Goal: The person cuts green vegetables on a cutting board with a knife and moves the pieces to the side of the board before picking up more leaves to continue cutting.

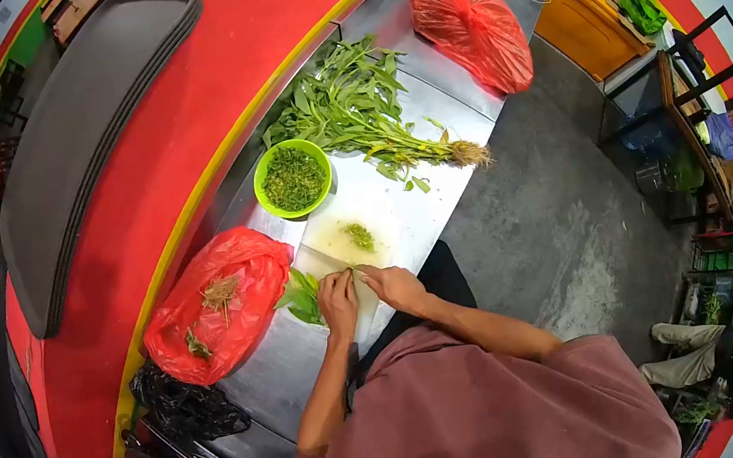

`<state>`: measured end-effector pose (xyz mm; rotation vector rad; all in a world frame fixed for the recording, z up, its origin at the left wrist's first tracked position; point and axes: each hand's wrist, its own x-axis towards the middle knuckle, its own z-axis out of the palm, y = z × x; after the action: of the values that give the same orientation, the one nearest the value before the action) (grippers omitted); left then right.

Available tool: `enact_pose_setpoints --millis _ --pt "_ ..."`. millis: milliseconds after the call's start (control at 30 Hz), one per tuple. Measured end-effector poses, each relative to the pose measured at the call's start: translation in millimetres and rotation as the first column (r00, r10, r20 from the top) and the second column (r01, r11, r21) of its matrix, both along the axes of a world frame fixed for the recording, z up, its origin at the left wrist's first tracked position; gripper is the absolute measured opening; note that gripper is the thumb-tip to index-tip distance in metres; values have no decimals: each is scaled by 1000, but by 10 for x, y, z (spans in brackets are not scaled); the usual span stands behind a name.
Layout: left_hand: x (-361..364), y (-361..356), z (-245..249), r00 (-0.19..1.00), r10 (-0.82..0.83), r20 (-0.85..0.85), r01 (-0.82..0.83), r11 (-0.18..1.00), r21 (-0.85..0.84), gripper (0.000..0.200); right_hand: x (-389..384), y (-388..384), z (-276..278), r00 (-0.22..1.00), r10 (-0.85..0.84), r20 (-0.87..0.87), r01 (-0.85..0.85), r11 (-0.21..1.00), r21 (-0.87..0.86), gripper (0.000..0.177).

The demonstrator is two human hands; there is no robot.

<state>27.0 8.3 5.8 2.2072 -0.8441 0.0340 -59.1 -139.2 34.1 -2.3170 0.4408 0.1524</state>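
Note:
Both hands are close together over a pale cutting board (pixel 371 195). My left hand (pixel 338 302) is closed around a small bunch of green leaves (pixel 303 298), whose tips spread out on its left side. Beside it, my right hand (pixel 397 287) is closed on a knife (pixel 325 257); the thin blade points up and left, and the grip is mostly hidden by the fingers. A little heap of chopped greens (pixel 358 237) lies on the board just beyond the blade. Beyond the board's left edge stands a lime-green bowl (pixel 329 183) filled with finely chopped greens.
A large bunch of leafy stems with roots (pixel 357 106) lies across the metal counter (pixel 266 379). An open red plastic bag (pixel 180 321) holds root scraps; a tied red bag (pixel 474 30) sits farther off. Black plastic (pixel 183 402) is at lower left. Another person (pixel 731 349) is at far right.

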Motion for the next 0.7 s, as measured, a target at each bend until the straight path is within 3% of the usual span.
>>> enact_pose_setpoints --millis 100,167,433,567,700 --pt "5 -34 4 1000 22 8 -22 998 -66 14 -85 6 -6 1000 -2 13 2 1000 -5 39" --pt "2 -33 11 1000 19 10 -19 999 -45 13 -89 21 -133 991 -4 130 9 999 -35 40" --pt "60 7 -32 1000 -26 -14 25 998 -62 16 -27 38 70 1000 -8 -19 8 1000 -4 39" --pt "28 -3 -11 1000 -6 -29 3 997 -81 16 -70 46 49 999 -11 51 13 999 -39 39" --pt "14 -1 76 1000 -16 -18 15 999 -40 19 115 62 5 1000 1 -1 -1 1000 -8 40"
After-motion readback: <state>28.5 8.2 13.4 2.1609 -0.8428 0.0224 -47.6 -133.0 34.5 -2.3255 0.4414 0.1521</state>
